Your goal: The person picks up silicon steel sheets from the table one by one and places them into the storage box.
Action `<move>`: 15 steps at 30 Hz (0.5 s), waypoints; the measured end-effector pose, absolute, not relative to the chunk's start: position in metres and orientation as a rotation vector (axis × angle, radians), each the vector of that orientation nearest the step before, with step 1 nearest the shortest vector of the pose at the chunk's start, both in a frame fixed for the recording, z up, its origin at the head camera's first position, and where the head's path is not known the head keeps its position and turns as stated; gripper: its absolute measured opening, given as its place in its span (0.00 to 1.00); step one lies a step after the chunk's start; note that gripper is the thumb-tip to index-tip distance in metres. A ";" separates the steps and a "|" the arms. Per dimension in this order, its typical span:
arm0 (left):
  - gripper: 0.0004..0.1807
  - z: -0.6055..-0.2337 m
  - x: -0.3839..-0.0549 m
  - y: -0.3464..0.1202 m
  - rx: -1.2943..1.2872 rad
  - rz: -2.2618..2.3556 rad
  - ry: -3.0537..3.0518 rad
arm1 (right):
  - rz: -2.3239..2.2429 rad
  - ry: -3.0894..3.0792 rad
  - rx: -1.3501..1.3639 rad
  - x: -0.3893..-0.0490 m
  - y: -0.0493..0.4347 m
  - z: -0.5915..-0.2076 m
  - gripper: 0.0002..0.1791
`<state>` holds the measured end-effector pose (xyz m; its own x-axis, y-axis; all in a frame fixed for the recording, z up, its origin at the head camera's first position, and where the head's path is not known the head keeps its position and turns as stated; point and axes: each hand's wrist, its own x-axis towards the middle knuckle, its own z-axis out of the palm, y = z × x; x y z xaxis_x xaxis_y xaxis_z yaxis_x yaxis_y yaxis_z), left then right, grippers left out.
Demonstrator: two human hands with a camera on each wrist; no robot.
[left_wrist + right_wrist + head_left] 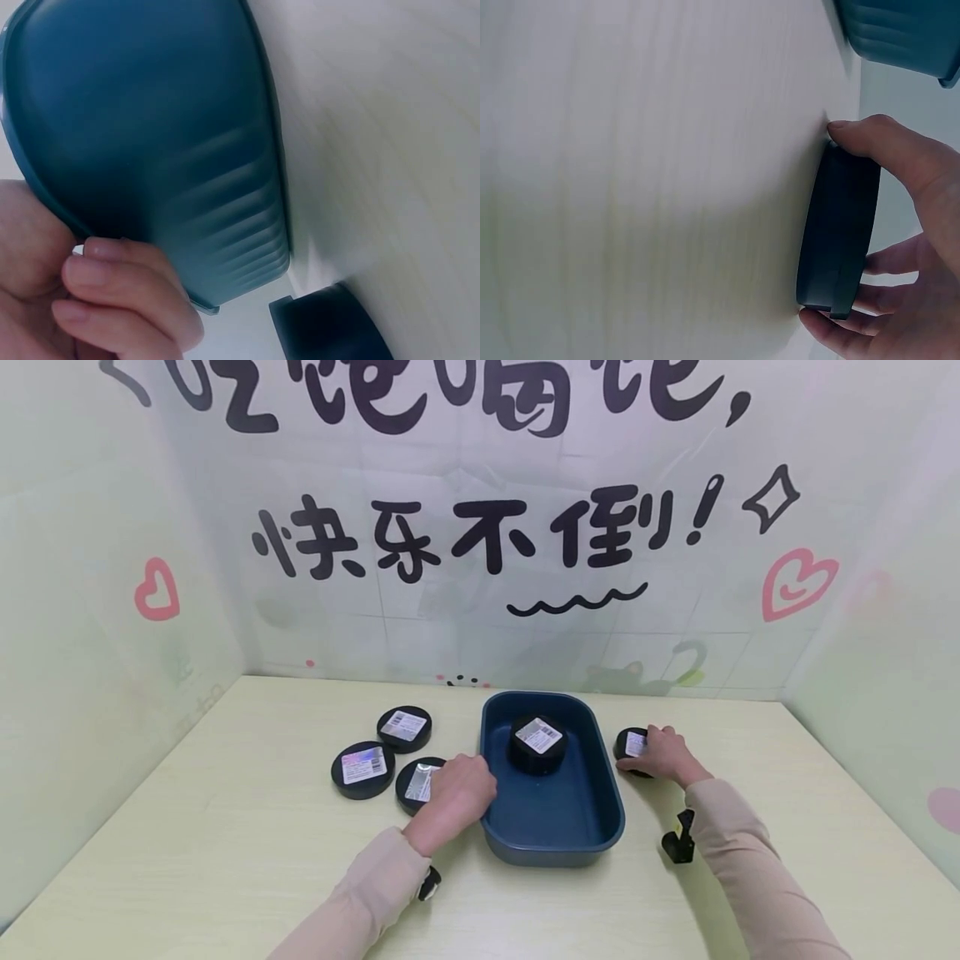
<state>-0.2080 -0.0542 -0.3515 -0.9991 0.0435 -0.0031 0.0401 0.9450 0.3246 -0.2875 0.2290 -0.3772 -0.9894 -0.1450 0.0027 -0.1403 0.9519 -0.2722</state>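
Blue, smooth and deep, the tub with round corners (555, 822) already has a black round stack with a white label (537, 747) inside. Four flat black discs (363, 770) are still out: three to its left, one to its right, clamped between the right hand's (666, 753) thumb and fingers. The left hand (461, 789) pinches the tub's rim.

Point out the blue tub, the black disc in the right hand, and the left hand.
Blue tub (555, 810), head view, on its bare inner floor.
Gripped black disc (837, 231), right wrist view, on its side.
Left hand (461, 791), head view, on the back of the hand.
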 end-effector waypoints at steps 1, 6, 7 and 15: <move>0.12 -0.352 -0.208 -0.054 0.066 0.516 3.088 | -0.429 3.087 -0.225 -0.287 0.229 -0.377 0.40; 0.12 -0.352 -0.208 -0.054 0.061 0.515 3.090 | -0.420 3.092 -0.213 -0.285 0.229 -0.376 0.38; 0.12 -0.352 -0.208 -0.054 0.058 0.514 3.090 | -0.422 3.091 -0.204 -0.285 0.229 -0.375 0.39; 0.12 -0.352 -0.209 -0.054 0.046 0.519 3.085 | -0.452 3.066 -0.128 -0.283 0.230 -0.376 0.40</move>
<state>-0.2090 -0.0543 -0.3520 -0.9995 0.0313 -0.0079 0.0270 0.9446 0.3272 -0.2835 0.2301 -0.3755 -0.9958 -0.0872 -0.0276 -0.0755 0.9542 -0.2896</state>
